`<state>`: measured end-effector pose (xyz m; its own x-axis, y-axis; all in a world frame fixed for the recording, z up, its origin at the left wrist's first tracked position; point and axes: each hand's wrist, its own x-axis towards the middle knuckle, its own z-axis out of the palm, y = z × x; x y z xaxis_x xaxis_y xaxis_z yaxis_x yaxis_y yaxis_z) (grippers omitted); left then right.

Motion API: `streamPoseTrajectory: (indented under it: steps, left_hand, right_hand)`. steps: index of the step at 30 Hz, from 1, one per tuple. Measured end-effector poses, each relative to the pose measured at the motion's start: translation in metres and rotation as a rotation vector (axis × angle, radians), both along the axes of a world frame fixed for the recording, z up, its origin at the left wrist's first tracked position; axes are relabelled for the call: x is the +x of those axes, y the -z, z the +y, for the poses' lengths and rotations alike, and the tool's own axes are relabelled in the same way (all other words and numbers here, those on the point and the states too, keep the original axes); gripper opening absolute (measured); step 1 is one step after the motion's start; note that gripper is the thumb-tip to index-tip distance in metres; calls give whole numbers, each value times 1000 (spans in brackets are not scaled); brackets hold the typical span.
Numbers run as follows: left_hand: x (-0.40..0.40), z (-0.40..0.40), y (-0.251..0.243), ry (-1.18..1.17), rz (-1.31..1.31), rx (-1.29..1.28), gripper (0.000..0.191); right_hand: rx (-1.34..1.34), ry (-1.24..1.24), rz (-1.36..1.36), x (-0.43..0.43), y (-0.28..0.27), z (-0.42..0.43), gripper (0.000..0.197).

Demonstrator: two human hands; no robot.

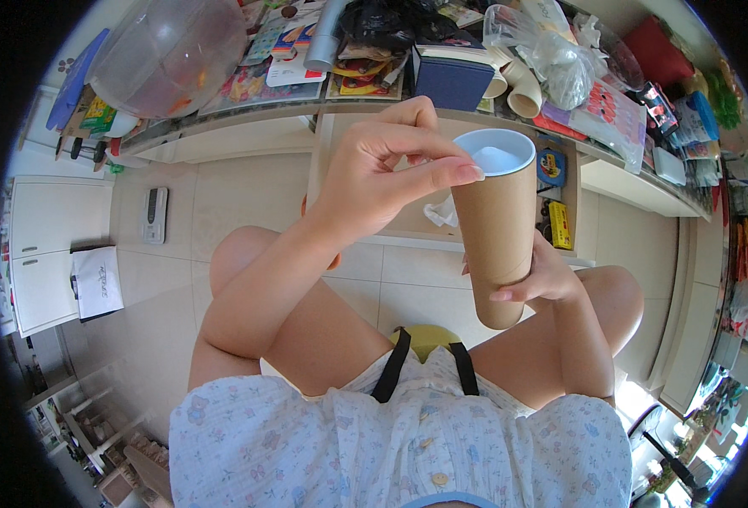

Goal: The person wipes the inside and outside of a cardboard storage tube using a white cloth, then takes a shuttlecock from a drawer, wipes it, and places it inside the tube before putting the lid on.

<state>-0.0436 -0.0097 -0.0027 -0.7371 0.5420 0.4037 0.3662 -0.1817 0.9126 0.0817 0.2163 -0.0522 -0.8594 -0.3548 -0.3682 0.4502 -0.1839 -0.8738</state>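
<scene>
A tall brown cardboard tube (498, 235) is held tilted above my lap. My right hand (542, 273) wraps around its lower part, thumb in front. A white paper cup or lining (498, 155) shows in the tube's top opening, with a white rounded thing inside it. My left hand (399, 162) pinches the left edge of that rim between thumb and index finger, its other fingers curled. Behind the tube, an open drawer (374, 235) holds a crumpled white tissue (442, 211), a blue tape measure (551, 167) and a yellow box (559, 224).
A cluttered counter (222, 114) runs across the far side, bearing a large clear plastic container (168, 57), a dark blue box (451, 82), cardboard tubes (525, 95) and plastic bags (561, 66). A scale (155, 214) lies on the tiled floor at left.
</scene>
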Motion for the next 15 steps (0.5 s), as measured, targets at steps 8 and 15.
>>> streamPoseTrajectory:
  steps: [8, 15]
  left_hand:
    - [2, -2, -6, 6, 7, 7, 13]
    - [8, 1, -1, -69, 7, 40, 12]
  right_hand:
    - [52, -31, 0, 0, 0, 3, 86]
    - [50, -11, 8, -2, 2, 3, 88]
